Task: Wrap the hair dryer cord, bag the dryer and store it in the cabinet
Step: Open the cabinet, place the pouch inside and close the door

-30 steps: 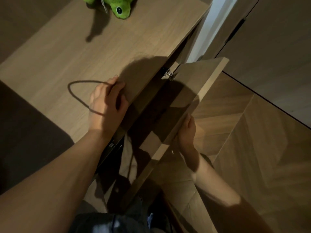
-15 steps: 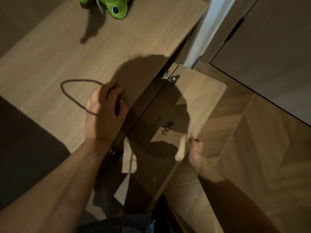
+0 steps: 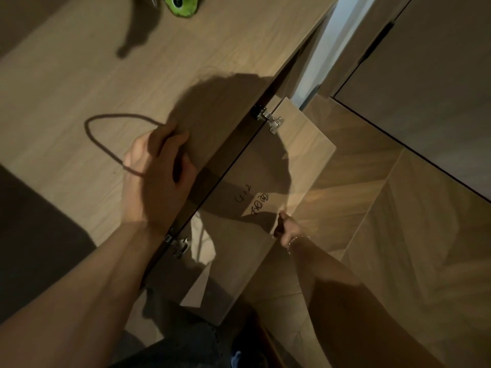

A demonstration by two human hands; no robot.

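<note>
Cabinet door (image 3: 268, 208) stands swung wide open, inner face up toward the camera, with handwritten black marks near its free edge. Two metal hinges (image 3: 269, 120) join it to the cabinet front. The right hand (image 3: 288, 229) grips the door's outer edge, fingers curled round it, thumb side visible.

The left hand (image 3: 159, 179) rests on the cabinet top (image 3: 79, 83) near its front edge, fingers curled over something dark; a thin dark cord loop (image 3: 106, 134) runs out from under this hand and lies flat on the wood. The hair dryer and bag are hidden; their position cannot be told.

A green plush toy (image 3: 180, 5) sits at the far end of the top. Herringbone wood floor (image 3: 398, 235) lies to the right.
</note>
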